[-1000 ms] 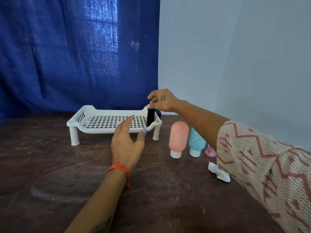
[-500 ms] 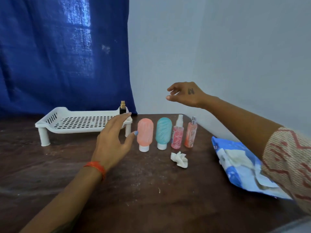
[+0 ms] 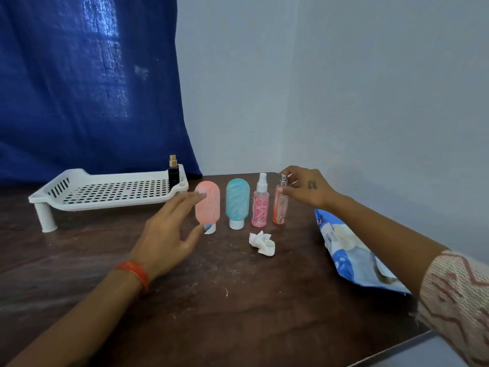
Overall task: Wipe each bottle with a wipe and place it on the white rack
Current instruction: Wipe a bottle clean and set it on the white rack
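Four bottles stand in a row on the dark table: a pink squeeze bottle (image 3: pixel 209 205), a teal squeeze bottle (image 3: pixel 237 203), a pink spray bottle (image 3: pixel 260 205) and an orange spray bottle (image 3: pixel 280 207). My right hand (image 3: pixel 307 190) pinches the orange spray bottle at its neck, thumb in front and fingers behind the cap. My left hand (image 3: pixel 169 234) hovers with spread fingers in front of the pink squeeze bottle, holding nothing. A crumpled white wipe (image 3: pixel 262 243) lies in front of the row. The white rack (image 3: pixel 79 198) holds a black bottle (image 3: pixel 173 173) in its right corner.
A blue and white wipes pack (image 3: pixel 352 258) lies at the right, near the table's front right edge. A blue curtain hangs behind the rack and a pale wall stands behind the bottles.
My right hand let go of the black bottle on the rack, swung right and came down onto the orange spray bottle. The view turned right. My left hand stayed spread above the table.
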Motion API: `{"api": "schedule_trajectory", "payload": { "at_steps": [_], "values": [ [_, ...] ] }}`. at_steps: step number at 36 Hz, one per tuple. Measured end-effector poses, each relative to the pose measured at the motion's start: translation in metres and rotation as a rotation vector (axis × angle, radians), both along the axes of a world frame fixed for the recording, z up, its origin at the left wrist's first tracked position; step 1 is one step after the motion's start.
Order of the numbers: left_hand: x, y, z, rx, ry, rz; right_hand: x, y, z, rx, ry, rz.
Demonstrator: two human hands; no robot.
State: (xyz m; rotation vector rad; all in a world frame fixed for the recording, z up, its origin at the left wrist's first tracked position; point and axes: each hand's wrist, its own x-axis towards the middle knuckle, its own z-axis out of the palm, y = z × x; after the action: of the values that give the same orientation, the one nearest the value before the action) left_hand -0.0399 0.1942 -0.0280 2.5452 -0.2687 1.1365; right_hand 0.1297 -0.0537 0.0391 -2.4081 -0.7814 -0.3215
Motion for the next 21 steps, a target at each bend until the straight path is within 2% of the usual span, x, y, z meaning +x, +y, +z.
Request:
{"api": "schedule_trajectory", "payload": {
  "at_steps": [5, 14, 21],
  "values": [
    [-0.001, -0.002, -0.001, 0.002, 0.0, -0.009, -0.011, -0.003, 0.003, 0.014, -0.034, -0.008],
    [-0.004, -0.01, 0.008, -0.087, -0.014, -0.034, -0.057, -0.012, 0.021, 0.159, -0.133, 0.078],
    [-0.005, -0.014, 0.011, -0.17, -0.011, -0.094, -0.096, 0.022, 0.017, 0.231, -0.043, 0.246]
  ]
}}
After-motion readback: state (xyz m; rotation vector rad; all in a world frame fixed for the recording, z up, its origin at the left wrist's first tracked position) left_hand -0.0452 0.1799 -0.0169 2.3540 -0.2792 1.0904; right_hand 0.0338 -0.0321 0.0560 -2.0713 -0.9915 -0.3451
